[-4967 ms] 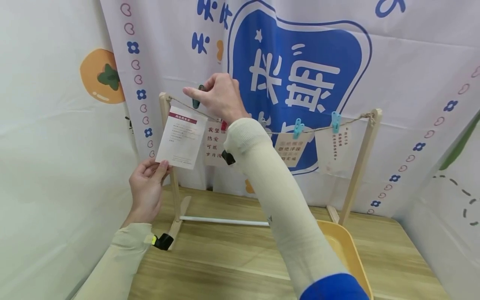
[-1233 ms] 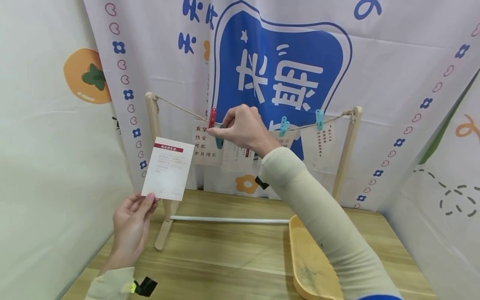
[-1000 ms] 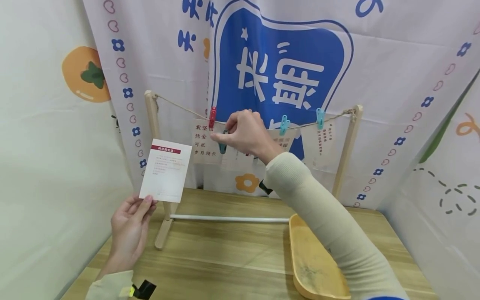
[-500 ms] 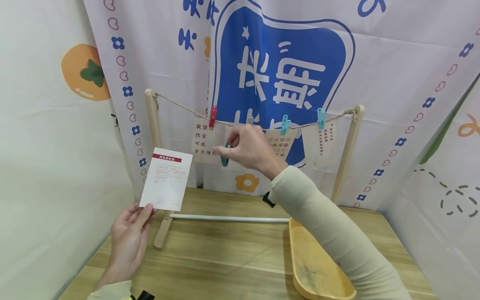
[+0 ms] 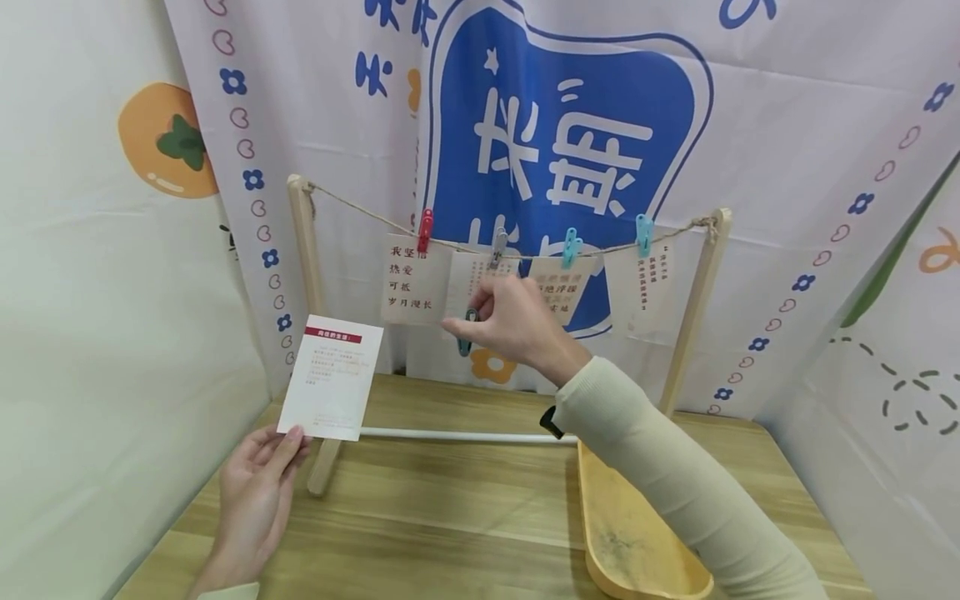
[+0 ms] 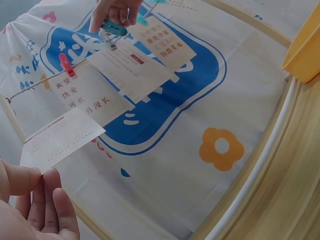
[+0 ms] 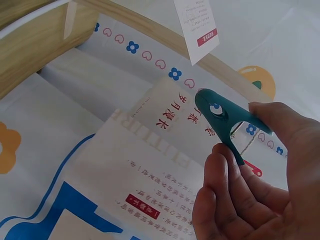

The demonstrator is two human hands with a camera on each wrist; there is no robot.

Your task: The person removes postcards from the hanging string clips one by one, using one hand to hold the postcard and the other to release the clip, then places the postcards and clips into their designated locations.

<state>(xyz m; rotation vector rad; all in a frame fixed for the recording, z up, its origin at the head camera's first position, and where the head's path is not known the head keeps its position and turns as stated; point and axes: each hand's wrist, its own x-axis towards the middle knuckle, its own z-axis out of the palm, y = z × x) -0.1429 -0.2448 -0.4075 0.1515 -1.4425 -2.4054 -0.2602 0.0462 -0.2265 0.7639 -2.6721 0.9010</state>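
Between thumb and fingers, my left hand (image 5: 255, 492) pinches the lower left corner of a white card (image 5: 330, 379) with a dark red heading bar. My right hand (image 5: 521, 321) pinches a dark green clothespin (image 5: 467, 333) by its handles; the right wrist view shows this clothespin (image 7: 225, 120) close, with no card in its jaws. Behind that hand, a twine line (image 5: 360, 211) carries several cards. A red clothespin (image 5: 425, 231) holds the leftmost card (image 5: 412, 287), a grey clothespin (image 5: 498, 247) the one beside it, partly hidden by my fingers. Two light blue clothespins (image 5: 572, 247) hold the cards further right.
The twine is tied between two wooden posts (image 5: 693, 317), joined low down by a white rod (image 5: 450, 435). A yellow tray (image 5: 630, 533) stands on the wooden table (image 5: 420, 525) under my right forearm. A printed cloth (image 5: 787, 167) hangs behind the frame.
From the line's left end, my right hand has moved right and down with the green clothespin. My left hand has lowered the white card away from the twine. The hanging cards stay clipped.
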